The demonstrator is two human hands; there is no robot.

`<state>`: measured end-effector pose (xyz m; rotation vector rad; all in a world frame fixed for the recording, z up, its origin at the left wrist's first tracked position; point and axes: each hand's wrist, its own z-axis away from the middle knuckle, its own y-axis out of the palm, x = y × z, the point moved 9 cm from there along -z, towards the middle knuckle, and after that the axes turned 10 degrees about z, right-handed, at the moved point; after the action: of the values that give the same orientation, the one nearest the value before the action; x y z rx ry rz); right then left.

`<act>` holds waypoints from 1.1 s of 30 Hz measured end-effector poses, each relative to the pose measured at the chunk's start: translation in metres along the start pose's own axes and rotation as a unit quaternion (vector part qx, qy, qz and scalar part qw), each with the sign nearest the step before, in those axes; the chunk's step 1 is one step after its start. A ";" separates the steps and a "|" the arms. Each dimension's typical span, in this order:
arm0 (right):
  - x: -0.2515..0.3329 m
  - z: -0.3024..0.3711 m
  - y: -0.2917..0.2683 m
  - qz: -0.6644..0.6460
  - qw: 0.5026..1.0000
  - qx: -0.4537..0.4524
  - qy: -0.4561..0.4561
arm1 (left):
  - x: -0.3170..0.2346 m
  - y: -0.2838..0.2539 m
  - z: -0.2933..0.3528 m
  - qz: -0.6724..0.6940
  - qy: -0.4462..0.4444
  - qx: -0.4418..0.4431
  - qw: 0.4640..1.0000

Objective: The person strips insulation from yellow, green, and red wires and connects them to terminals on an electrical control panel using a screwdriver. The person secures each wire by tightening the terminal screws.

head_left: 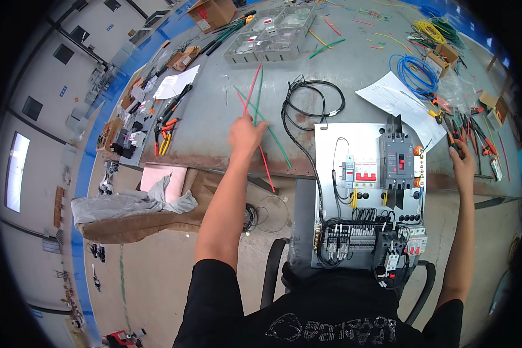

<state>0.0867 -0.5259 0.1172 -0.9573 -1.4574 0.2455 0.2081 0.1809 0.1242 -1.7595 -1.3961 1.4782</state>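
Observation:
My left hand (246, 136) is over the table's near edge, its fingers closed on thin red and green wires. One red wire (264, 159) runs down past the hand and over the edge; a green wire (281, 148) slants beside it. At the right, my right hand (463, 165) has its fingers around a dark-handled hand tool (453, 144), whose kind I cannot make out, beside a pile of tools. Between my arms, a white mounting panel (326, 197) leans against the table edge. It carries a large grey breaker (398, 162), smaller switches and black wiring.
A coil of black cable (316, 84) lies behind the panel. Paper sheets (391, 98), a blue wire coil (416, 75) and loose tools are at the right. Pliers (167, 136) lie at the left. A clear compartment box (269, 37) stands farther back. A cloth-draped chair (133, 214) is left of me.

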 end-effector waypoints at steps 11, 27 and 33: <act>0.001 -0.026 0.021 0.233 0.963 -0.095 -0.092 | 0.050 0.093 -0.061 0.104 -0.235 0.219 0.941; 0.014 -0.003 0.024 0.241 0.961 -0.078 -0.107 | 0.028 0.077 -0.064 0.158 -0.227 0.241 0.930; 0.085 0.029 0.005 0.130 0.974 -0.089 -0.161 | 0.056 0.087 -0.062 0.124 -0.253 0.227 0.932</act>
<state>0.0765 -0.4543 0.1705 -1.3026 -1.6667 0.4867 0.2949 0.2129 0.0468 -1.3451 -0.9366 2.2966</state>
